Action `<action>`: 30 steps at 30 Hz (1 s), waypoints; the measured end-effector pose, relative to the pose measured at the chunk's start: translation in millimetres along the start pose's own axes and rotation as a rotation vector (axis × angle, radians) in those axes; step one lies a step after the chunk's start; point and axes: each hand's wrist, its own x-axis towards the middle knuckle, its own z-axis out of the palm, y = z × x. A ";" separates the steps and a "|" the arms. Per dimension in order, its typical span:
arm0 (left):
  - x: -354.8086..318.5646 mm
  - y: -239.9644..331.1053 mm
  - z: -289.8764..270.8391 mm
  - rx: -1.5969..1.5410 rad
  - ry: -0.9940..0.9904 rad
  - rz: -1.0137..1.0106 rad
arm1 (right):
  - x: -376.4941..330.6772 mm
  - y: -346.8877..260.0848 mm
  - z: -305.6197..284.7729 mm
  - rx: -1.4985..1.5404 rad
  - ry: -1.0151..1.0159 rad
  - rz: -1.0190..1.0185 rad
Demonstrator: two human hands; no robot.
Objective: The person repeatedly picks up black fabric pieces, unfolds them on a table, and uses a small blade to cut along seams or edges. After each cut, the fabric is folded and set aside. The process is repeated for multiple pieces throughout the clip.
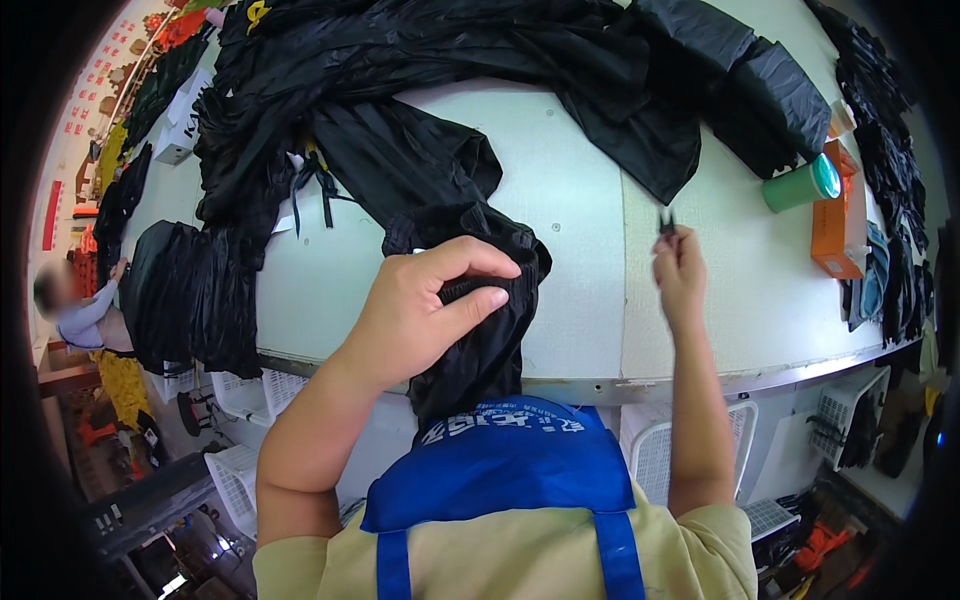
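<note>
My left hand is closed on a gathered, ribbed edge of a black garment, thumb and fingers pinching the cloth. The garment's lower part hangs over the table's near edge against my blue apron, and its other end runs up toward the heap. Off to the right, over the white table, my right hand is closed around small dark thread snips. Their tips point away from me, just below a black cloth corner, and motion blurs them slightly. Part of the garment lies hidden behind my left hand.
A large heap of black garments covers the far side, with a folded stack at left. A green cylinder stands by an orange box at right. White baskets sit below the edge. A co-worker is far left.
</note>
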 end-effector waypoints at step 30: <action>-50.5 -0.1 -45.1 0.161 -0.062 -0.146 | -61.1 -159.7 98.6 0.007 -0.589 -0.919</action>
